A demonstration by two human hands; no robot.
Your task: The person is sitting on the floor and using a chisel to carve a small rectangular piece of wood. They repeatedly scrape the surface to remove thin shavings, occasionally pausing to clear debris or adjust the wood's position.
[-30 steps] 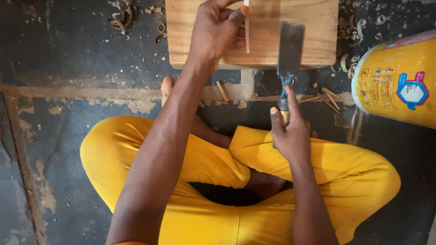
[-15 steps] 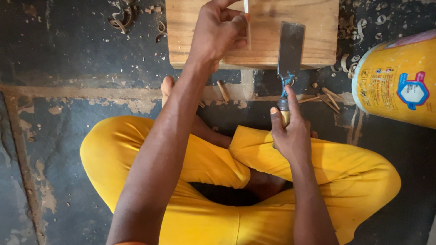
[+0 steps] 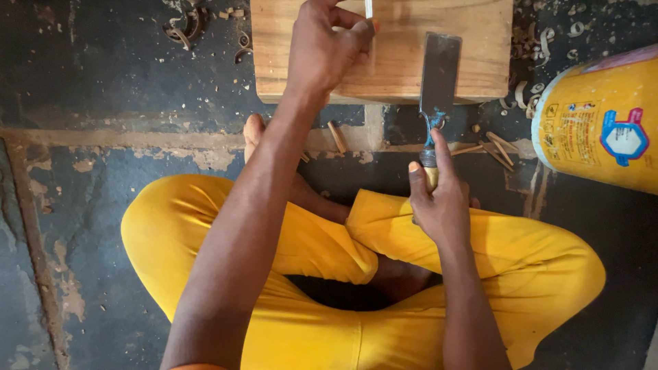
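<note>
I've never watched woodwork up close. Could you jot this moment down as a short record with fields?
Setting: person sitting cross-legged in yellow trousers on a dark floor
Left hand: pinches a thin pale stick upright over the wooden block
Right hand: grips the handle of a broad chisel, blade lying over the block
Nearby: yellow bucket on the right; wood shavings and offcuts scattered around

We see a rough woodworking spot on a worn floor: a wooden block (image 3: 391, 62) at twelve o'clock, wood shavings (image 3: 188, 24) at eleven, a chisel (image 3: 436, 89) nearby.
</note>
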